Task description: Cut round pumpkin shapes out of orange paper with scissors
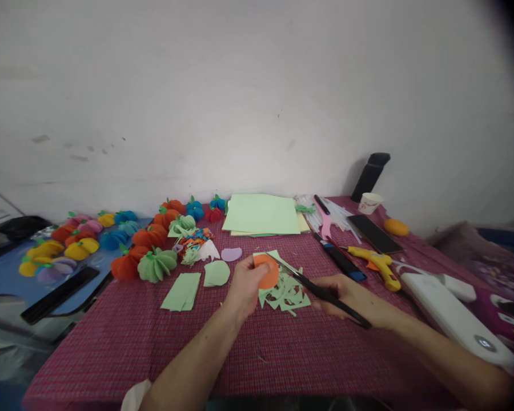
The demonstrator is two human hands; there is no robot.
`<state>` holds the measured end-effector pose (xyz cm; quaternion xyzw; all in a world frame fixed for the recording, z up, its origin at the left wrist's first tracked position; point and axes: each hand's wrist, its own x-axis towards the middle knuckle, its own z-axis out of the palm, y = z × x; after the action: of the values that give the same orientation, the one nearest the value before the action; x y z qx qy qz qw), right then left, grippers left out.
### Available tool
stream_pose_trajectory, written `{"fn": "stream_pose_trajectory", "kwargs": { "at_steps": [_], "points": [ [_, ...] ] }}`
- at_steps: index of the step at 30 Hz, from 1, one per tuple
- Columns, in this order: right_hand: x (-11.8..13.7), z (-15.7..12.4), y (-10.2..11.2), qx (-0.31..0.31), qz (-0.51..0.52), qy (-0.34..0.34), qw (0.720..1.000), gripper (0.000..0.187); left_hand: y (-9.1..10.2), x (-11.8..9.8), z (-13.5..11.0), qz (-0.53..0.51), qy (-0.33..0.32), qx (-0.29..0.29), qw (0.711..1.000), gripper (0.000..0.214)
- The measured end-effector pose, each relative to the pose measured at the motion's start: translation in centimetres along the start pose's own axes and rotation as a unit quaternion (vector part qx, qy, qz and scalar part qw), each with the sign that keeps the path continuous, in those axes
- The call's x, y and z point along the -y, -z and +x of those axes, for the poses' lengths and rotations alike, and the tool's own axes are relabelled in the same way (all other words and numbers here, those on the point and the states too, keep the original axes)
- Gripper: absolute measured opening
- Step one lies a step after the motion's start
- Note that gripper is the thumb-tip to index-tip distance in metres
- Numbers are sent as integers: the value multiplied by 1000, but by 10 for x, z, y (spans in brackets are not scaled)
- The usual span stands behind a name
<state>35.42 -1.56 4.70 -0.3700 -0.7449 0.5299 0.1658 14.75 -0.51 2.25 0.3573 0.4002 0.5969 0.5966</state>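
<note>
My left hand is closed on an orange paper circle, held just above the red checked tablecloth. My right hand grips black scissors whose blades point toward the circle's upper edge. Under the circle lie green paper scraps. Left of my left hand sit a green paper circle, a lilac circle and folded green strips.
Several paper pumpkins in orange, green, yellow and blue fill the left side. A stack of green sheets lies at the back. A yellow glue gun, a phone, a paper cup and a white box are on the right.
</note>
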Motion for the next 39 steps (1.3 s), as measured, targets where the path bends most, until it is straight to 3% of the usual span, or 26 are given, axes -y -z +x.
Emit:
{"fn": "stream_pose_trajectory", "kwargs": {
  "at_steps": [5,10,15,17,25,39],
  "points": [
    [-10,-3,2,-2,19,-37,999,33,0,0,1,13,22,-17,1000,13],
    [-9,-1,3,-11,97,-9,995,34,-1,1,2,8,31,-7,999,13],
    [0,17,-2,-149,147,41,977,38,-3,2,-1,23,39,12,999,14],
    [6,27,-6,-170,159,72,970,42,-4,2,-2,33,36,25,998,13],
    [22,58,-18,-172,158,127,964,46,-7,3,-7,72,25,69,995,13],
    [22,59,-18,-178,157,132,962,40,-7,8,-6,116,12,96,989,13]
  ]
}}
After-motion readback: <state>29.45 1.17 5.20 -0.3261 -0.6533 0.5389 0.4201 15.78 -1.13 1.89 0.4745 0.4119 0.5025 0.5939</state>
